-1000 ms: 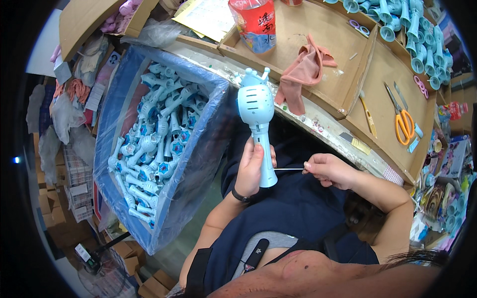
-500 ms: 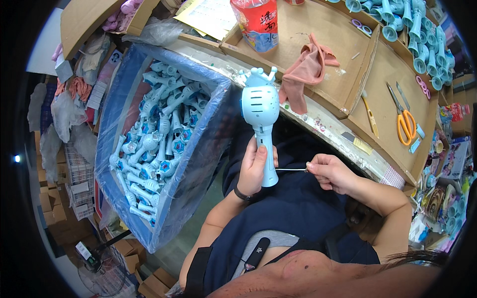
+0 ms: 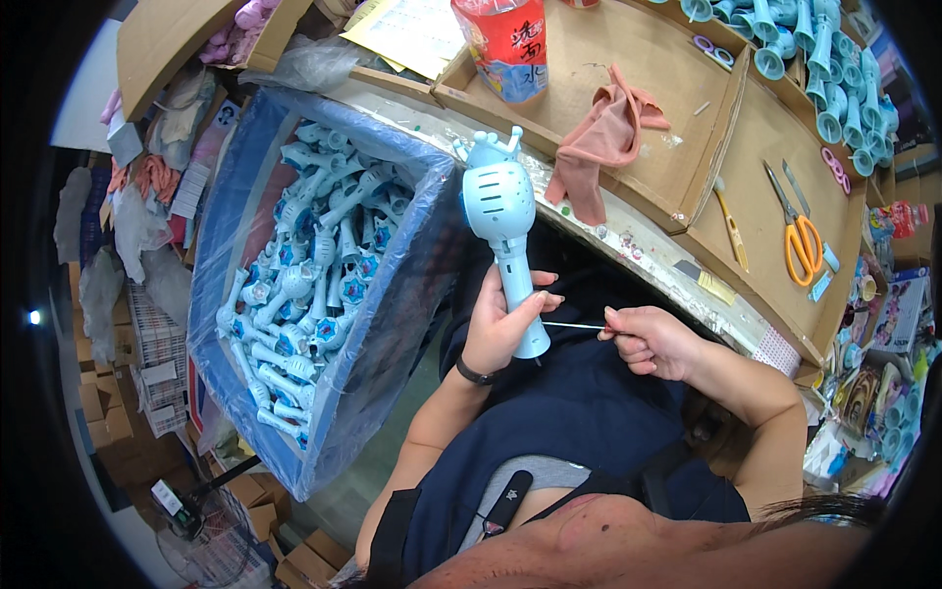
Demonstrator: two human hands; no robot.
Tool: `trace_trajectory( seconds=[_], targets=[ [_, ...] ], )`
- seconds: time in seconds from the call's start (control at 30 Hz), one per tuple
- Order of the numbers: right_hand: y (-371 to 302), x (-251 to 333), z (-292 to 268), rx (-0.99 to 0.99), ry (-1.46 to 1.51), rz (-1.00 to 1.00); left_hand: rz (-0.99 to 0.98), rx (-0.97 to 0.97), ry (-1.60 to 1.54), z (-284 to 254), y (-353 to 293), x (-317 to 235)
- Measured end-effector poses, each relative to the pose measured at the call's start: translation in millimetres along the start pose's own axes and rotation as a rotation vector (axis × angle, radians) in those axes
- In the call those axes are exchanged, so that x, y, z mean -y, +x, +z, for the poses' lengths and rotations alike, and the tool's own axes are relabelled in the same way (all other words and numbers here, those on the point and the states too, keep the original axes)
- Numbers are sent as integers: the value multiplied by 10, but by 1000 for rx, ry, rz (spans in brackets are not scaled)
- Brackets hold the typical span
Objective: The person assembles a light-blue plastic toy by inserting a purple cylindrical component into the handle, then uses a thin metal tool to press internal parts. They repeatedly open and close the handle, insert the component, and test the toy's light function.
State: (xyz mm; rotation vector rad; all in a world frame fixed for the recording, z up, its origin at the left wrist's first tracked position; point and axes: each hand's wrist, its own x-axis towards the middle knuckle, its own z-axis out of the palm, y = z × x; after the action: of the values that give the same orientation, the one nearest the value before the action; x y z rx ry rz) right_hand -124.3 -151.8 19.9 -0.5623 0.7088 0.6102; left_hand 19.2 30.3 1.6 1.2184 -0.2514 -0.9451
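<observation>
Work on the pale-blue wand (image 3: 508, 234) seemed partway, its shell (image 3: 498, 198) looking joined but the rod (image 3: 574, 325) not yet away from its handle (image 3: 516, 281); over the lap (image 3: 589, 402), the left hand (image 3: 500, 322) clasped that handle, crown (image 3: 491, 150) pointing forward, long axis tilted slightly left, while the right hand (image 3: 648, 342) pinched the rod.

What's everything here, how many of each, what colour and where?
Held toy: one, light blue, centre
Thin rod: one, pale, centre
Bin: one, blue, left
Toys: many, light blue, inside bin
Trays: at least two, brown, upper right
Cloth: one, pink, over tray edge
Container: one, mostly red, top
Large scissors: one, orange-handled, right tray
Horn-shaped pieces: many, light blue, upper right
Fan: one, dark, lower left
Left grip: one, bare, around held toy
Right grip: one, bare, on rod
</observation>
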Motion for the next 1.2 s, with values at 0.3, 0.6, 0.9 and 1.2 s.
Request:
trace_trajectory(
  seconds=[0.3,0.6,0.9,1.2],
  targets=[
    [-54,-6,36,-240,-1043,-959,37,70,-215,-18,-5,-23],
    [73,-75,-60,-299,-1345,-1253,75,27,-206,9,-30,-7],
    [84,-80,-101,-105,-330,-269,61,45,-113,49,-69,32],
    [-68,-75,-87,0,-535,-284,269,147,-333,-151,85,-149]
  ],
)
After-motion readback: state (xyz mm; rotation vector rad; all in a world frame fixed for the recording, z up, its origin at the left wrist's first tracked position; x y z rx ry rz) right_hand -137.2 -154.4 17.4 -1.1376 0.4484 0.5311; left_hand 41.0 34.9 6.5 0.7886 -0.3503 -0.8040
